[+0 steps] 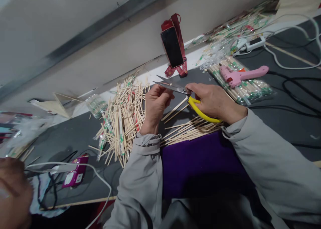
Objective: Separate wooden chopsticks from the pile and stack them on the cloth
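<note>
My right hand (213, 100) grips scissors (179, 88) by their yellow handles. The blades are apart and point left, across the fingertips of my left hand (157, 100). That hand is closed in a pinch on a thin wooden stick (171, 84), whose pale end shows between the blades; most of it is hidden by the fingers. Below the hands, several long wooden sticks (185, 132) lie side by side along a purple cloth (200, 158). Left of my left hand is a big loose pile of short wooden sticks (122, 122), with some clear and green wrappers among them.
A pink glue gun (240, 75) rests on wrapped stick packs (258, 90) at the right. A phone (172, 46) leans against a red bottle (167, 24) at the back. White cables (276, 60) and a magenta power strip (76, 170) lie about. Another person's hand (15, 192) is at lower left.
</note>
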`<state>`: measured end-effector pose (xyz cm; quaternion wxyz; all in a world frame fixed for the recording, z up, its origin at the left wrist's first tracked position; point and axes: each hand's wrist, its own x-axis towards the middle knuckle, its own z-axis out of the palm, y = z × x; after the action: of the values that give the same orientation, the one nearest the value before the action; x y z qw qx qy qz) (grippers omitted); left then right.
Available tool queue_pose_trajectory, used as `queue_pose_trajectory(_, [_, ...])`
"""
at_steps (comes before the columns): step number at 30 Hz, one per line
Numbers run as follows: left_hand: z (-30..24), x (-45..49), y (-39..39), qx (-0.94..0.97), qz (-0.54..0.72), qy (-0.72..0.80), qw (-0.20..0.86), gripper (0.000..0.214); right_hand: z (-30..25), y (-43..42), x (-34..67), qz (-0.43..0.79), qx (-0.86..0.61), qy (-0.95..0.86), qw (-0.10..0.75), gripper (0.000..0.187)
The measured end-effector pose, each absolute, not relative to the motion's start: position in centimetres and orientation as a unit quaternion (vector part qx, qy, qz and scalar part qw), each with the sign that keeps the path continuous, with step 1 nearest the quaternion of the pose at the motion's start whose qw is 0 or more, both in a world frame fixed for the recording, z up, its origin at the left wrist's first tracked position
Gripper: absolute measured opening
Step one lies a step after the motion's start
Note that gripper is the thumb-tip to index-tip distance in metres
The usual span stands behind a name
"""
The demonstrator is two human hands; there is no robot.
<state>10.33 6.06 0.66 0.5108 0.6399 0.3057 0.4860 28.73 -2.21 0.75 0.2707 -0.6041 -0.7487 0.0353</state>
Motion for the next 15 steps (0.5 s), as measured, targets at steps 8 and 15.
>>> queue_pose_trajectory(8, [0.94, 10.16, 5.93, 0.66, 0.476, 0.279, 0.511, 0.031, 1.01, -2.42, 28.93, 0.073, -0.584, -0.76, 0.276, 0.051])
queue_pose_trajectory(15, [0.9, 9.93, 5.88, 0.672, 0.462, 0.283, 0.505, 0.037, 0.52, -2.14, 29.02, 0.091, -0.564, -0.763, 0.301, 0.052])
